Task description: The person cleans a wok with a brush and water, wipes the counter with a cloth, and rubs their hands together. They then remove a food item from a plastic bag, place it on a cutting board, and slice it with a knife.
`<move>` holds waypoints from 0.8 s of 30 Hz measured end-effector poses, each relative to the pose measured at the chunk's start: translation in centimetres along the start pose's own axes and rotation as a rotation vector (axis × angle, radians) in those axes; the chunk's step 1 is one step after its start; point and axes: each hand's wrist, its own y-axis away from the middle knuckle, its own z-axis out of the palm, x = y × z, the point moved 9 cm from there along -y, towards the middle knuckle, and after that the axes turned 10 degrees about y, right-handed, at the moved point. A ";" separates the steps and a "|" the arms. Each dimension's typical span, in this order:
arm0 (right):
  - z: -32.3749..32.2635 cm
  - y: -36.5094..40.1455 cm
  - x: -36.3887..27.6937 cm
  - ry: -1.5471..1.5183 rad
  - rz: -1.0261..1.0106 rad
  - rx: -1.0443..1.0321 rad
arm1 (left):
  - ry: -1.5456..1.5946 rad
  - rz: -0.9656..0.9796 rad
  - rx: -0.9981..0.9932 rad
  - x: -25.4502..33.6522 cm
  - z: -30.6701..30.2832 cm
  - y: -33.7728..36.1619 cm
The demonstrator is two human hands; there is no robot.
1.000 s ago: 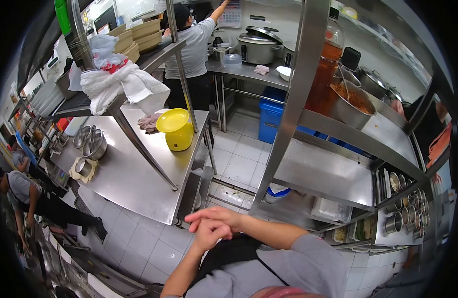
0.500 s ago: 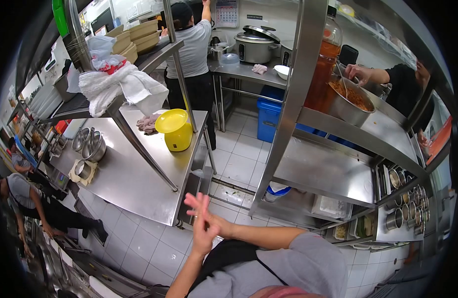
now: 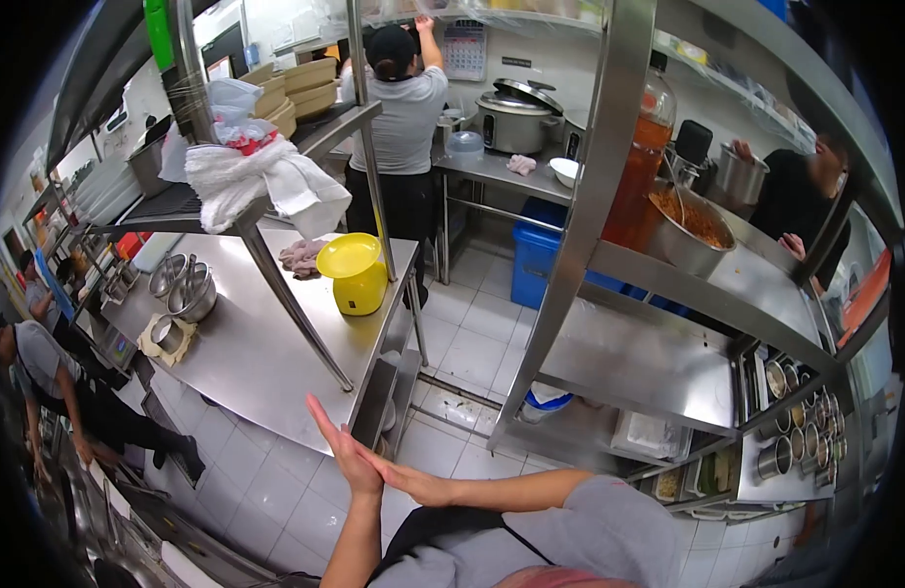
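Observation:
My left hand [image 3: 347, 453] and my right hand [image 3: 413, 481] meet palm to palm in front of my body, low in the view. Fingers on both are stretched out straight and flat, and I see nothing held between them. Just beyond them lies the near corner of a steel table [image 3: 276, 382]. On that table stands a yellow scale-like device with a round top [image 3: 359, 284], and beside it lies a crumpled greyish cloth [image 3: 301, 258].
Metal bowls [image 3: 193, 294] sit on the table's far left. White towels [image 3: 261, 181] hang from the shelf above. To the right, a steel rack holds a pot of orange-brown food [image 3: 693, 230]. One co-worker [image 3: 399, 118] stands ahead, another [image 3: 801, 196] at right, others at left.
My hands have gone from crossed, spread fingers to flat palms together, slightly lower and left. The co-worker at right has let go of the spoon in the food pot and now touches another pot.

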 end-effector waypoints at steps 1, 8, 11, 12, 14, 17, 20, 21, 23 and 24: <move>0.0 0.2 0.0 -0.021 0.017 -0.015 | -0.016 0.034 0.002 0.3 0.1 0.1; -2.9 1.6 3.0 -0.178 0.256 -0.025 | -0.460 0.647 -0.197 1.6 -0.6 0.5; -6.0 3.3 7.7 -0.114 0.461 0.020 | -0.654 0.473 -0.180 -3.7 -3.1 -1.2; -7.2 4.4 10.5 -0.089 0.547 0.034 | -0.709 0.385 -0.157 -5.8 -4.5 -1.8; -10.0 8.7 17.1 0.152 0.745 0.141 | -0.778 0.212 -0.146 -9.9 -6.9 -2.7; -15.0 18.5 28.3 0.897 0.869 0.036 | -0.881 0.027 -0.180 -14.0 -9.0 -2.7; -17.6 33.7 36.6 1.009 1.187 -0.125 | -1.053 -0.026 -0.202 -14.8 -9.8 -2.9; -19.7 40.3 40.4 1.123 1.134 0.065 | -1.076 -0.040 -0.203 -14.8 -10.0 -3.6; -19.1 44.8 33.9 0.994 1.464 0.057 | -1.087 -0.017 -0.184 -14.8 -10.6 -4.6; -19.3 46.9 32.9 0.948 1.489 0.104 | -1.075 0.021 -0.165 -14.9 -10.6 -5.0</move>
